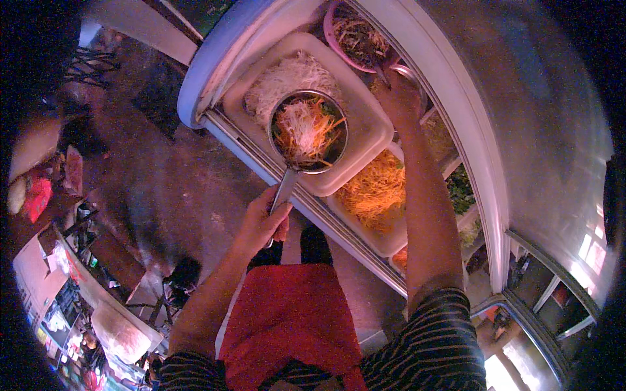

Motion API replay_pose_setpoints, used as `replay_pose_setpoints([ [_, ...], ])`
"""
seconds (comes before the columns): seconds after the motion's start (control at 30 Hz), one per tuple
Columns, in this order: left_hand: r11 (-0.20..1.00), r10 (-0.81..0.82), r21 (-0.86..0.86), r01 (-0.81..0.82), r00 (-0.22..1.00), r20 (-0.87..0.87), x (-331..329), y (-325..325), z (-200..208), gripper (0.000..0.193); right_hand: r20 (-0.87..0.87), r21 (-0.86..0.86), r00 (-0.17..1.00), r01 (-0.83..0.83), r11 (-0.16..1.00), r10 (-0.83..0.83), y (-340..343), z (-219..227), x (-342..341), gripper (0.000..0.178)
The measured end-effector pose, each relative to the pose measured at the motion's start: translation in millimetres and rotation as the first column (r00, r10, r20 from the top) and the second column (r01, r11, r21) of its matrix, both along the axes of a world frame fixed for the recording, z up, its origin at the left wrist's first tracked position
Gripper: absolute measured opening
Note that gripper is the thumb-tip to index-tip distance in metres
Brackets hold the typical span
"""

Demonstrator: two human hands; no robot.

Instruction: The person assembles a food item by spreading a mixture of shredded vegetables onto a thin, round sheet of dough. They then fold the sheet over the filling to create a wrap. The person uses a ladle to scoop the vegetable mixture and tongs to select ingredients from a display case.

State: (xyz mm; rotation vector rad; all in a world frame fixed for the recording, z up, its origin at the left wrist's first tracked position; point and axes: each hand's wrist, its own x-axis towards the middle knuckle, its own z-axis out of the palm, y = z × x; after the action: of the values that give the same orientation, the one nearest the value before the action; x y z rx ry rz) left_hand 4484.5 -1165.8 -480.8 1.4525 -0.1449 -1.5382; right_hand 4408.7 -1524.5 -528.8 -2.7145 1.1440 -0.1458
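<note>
A metal long-handled pan (pixel 308 168), round like a deep ladle, holds white and orange shreds with some green. My left hand (pixel 264 220) is closed round its flat handle, and the pan's bowl hangs over a pale rectangular tub (pixel 365 133) of white shreds. My right hand (pixel 396 91) reaches deep into the chiller, at a round metal container (pixel 420 81) and close by a pink bowl (pixel 330 44) of mixed pale and brown shreds. Its fingers look drawn together, with a dark narrow shape beside them; what they grip is unclear.
A second tub holds orange shreds (pixel 375 192), under my right forearm. Green leaves (pixel 462 189) fill a container farther right. The chiller's raised front rail (pixel 248 150) and its curved frame (pixel 456 72) border the opening. Cluttered goods (pixel 85 313) stand at lower left.
</note>
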Motion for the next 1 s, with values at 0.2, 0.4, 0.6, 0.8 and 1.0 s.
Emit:
replay_pose_setpoints([
  [0.2, 0.999, 0.032, 0.003, -0.032, 0.999, -0.009, 10.2, -33.9, -14.7, 0.032, 0.071, 0.252, 0.958, 0.251, 0.935, -0.276, 22.3, 42.2, -14.6, 0.045],
  [0.4, 0.996, 0.049, -0.078, -0.046, 0.998, 0.034, 10.7, -73.2, -25.0, 0.021, 0.066, 0.439, 0.924, 0.311, 0.843, -0.376, 87.4, 93.6, -53.8, 0.046],
  [0.6, 0.983, -0.040, -0.178, 0.040, 0.999, 0.001, -0.9, -82.4, -24.8, 0.022, 0.149, 0.454, 0.939, 0.213, 0.865, -0.309, 134.5, 114.0, -121.5, 0.049],
  [0.8, 0.986, -0.095, -0.142, 0.085, 0.993, -0.066, -25.8, -67.6, -11.8, 0.039, 0.114, 0.356, 0.915, 0.326, 0.876, -0.387, 111.3, 93.8, -216.6, 0.047],
  [1.0, 0.948, -0.318, -0.044, 0.317, 0.948, -0.024, -57.6, -47.3, 4.5, 0.037, -0.156, 0.082, 0.933, 0.339, 0.937, -0.324, 76.3, 65.8, -273.5, 0.050],
])
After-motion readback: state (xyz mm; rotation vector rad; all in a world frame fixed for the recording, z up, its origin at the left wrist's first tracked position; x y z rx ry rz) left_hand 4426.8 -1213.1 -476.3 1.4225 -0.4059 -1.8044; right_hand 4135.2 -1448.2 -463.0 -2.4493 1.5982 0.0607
